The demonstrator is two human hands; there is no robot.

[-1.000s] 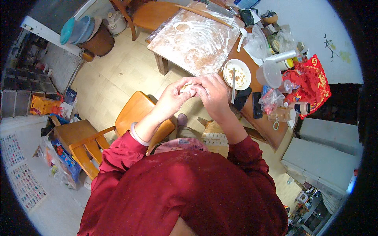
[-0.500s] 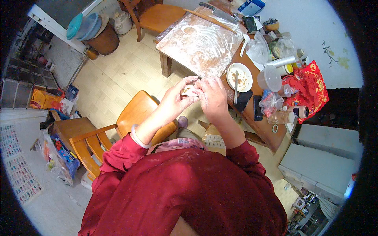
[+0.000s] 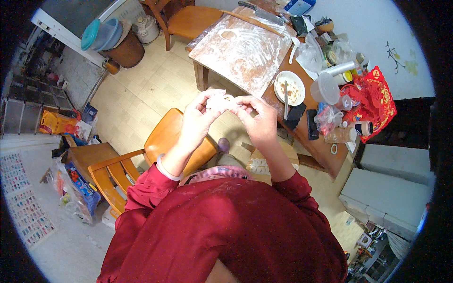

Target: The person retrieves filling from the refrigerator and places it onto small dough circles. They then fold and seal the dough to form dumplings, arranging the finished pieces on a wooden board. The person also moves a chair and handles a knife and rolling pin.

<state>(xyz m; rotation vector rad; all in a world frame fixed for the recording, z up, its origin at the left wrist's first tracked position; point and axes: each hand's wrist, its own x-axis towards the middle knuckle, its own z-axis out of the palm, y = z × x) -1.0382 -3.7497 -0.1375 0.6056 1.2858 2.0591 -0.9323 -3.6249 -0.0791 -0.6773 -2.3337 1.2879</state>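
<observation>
Both hands are raised in front of me, pinching a white dough dumpling (image 3: 218, 102) between them. My left hand (image 3: 196, 120) grips its left side, with thumb and fingers closed on the dough. At its right edge, the thumb and fingertips of my right hand (image 3: 260, 123) press together on the rim. A little brownish filling shows near the top of the dough. Farther right, a white bowl (image 3: 298, 98) holds leftover crumbly filling, with chopsticks (image 3: 286, 104) resting in it. Below my right forearm, several white dumplings (image 3: 261, 166) lie on a round wooden board (image 3: 283, 152), partly hidden by the arm.
A flour-dusted board (image 3: 245, 59) lies ahead, with a rolling pin (image 3: 255, 23) and a cleaver (image 3: 268, 17) at its far edge. A white spoon (image 3: 293, 49), a clear plastic tub (image 3: 324, 88), jars and a red bag (image 3: 377, 108) crowd the right. A wooden chair (image 3: 165, 137) stands left.
My hands have moved slightly apart, the right one shifting rightward to the dumpling's edge. More of the dough now shows between them, and its filling is less visible.
</observation>
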